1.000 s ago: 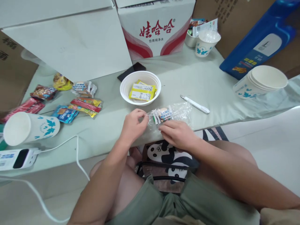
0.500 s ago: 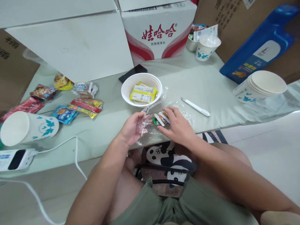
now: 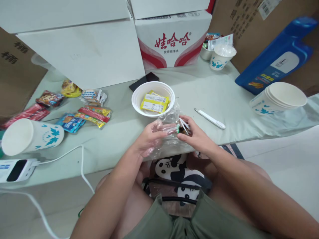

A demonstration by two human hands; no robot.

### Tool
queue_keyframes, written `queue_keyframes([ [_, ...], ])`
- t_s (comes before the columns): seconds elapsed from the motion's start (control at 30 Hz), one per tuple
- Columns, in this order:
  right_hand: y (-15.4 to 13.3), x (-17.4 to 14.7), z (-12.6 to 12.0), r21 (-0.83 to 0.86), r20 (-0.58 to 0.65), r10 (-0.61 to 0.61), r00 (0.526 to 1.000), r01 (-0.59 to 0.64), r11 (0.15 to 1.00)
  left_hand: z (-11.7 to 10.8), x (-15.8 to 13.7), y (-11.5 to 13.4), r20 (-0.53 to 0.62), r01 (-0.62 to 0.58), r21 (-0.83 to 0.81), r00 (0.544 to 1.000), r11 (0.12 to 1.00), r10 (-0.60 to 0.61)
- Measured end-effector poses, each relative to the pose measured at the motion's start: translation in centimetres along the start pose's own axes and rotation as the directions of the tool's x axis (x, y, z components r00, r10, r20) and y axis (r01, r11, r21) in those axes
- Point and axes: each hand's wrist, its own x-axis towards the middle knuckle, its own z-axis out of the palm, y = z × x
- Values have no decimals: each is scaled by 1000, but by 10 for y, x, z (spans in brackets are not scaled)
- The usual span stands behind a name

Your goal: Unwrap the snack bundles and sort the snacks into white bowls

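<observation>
Crinkled clear plastic film (image 3: 171,115) lies around both hands at the table's front edge. My left hand (image 3: 151,136) is closed on the film, its fingers reaching under it towards the right. My right hand (image 3: 196,134) grips a small bundle of snack packets (image 3: 184,126) with white strips and a green end. The fingers partly hide the bundle, and the left fingertips meet its green end. Just beyond the hands stands a white bowl (image 3: 136,105) holding yellow packets (image 3: 155,102). A white utility knife (image 3: 210,118) lies to the right of my right hand.
Several snack packets (image 3: 93,114) lie at left near a tipped paper cup (image 3: 47,136) and a power strip (image 3: 18,170) with white cable. A phone (image 3: 144,81) lies behind the bowl. White cartons (image 3: 174,43) stand behind. Stacked cups (image 3: 264,99) and a blue bottle (image 3: 271,63) are at right.
My left hand has moved right, its fingers now at the packets under the film. My right hand has closed on the packet bundle and tilted it up. The view has shifted slightly.
</observation>
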Motion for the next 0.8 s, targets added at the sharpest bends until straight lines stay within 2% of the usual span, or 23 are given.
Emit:
queue_keyframes([
  [0.1, 1, 1, 4, 22, -37, 12, 999, -11, 1000, 3, 0, -7, 33, -50, 79, 998, 996, 47],
  [0.23, 1, 3, 2, 61, -30, 44, 999, -42, 997, 0, -1, -5, -16, -57, 112, 998, 992, 59],
  [0.33, -1, 2, 2, 11, -74, 70, 995, -69, 998, -3, -4, 0, -56, -45, 121, 997, 992, 52],
  [0.47, -4, 1, 12, -105, -105, 31, 994, -42, 994, -1, -4, -2, -11, -53, 138, 998, 989, 55],
  [0.53, -3, 1, 18, -192, -121, -23, 992, 0, 981, 0, -2, -7, -10, -125, 260, 991, 958, 132],
  [0.63, -2, 3, 24, -285, -106, -91, 990, 57, 957, 0, 4, -13, -62, -239, 487, 950, 840, 306],
  [0.7, -1, 3, 26, -320, -92, -109, 990, 74, 944, -2, 7, -16, -113, -280, 504, 917, 817, 383],
  [0.8, -1, 4, 27, -332, -89, -100, 991, 65, 941, -4, 9, -17, -199, -321, 439, 876, 839, 440],
])
